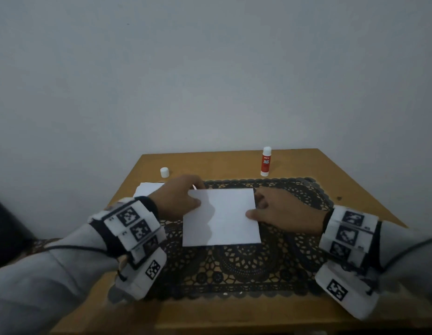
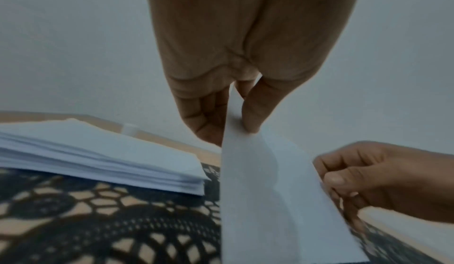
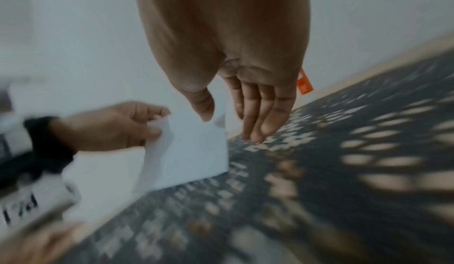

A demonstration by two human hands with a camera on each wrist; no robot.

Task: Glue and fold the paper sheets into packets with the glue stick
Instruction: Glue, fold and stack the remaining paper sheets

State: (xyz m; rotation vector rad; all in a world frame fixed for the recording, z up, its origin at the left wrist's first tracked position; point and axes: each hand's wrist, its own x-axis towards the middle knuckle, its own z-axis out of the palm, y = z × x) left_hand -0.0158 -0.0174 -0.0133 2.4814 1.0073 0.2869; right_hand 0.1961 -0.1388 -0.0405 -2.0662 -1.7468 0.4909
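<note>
Both hands hovered palm-down above the lace mat (image 1: 234,269); left hand (image 1: 178,198) and right hand (image 1: 286,213) each pinched the paper sheet (image 1: 222,218).

The glue stick (image 1: 266,162), standing upright near the far edge of the counter (image 1: 234,320), is carrying a red label with white lettering that is reading "GLUE STICK"; a smaller line above it is too blurred to read. In the right wrist view, the white band (image 3: 29,206) on the left wrist is showing black characters, sideways and smeared, looking like "P4" followed by "1". The white wrist bands (image 1: 131,223) are bearing square black-and-white coded markers, without readable words.
</note>
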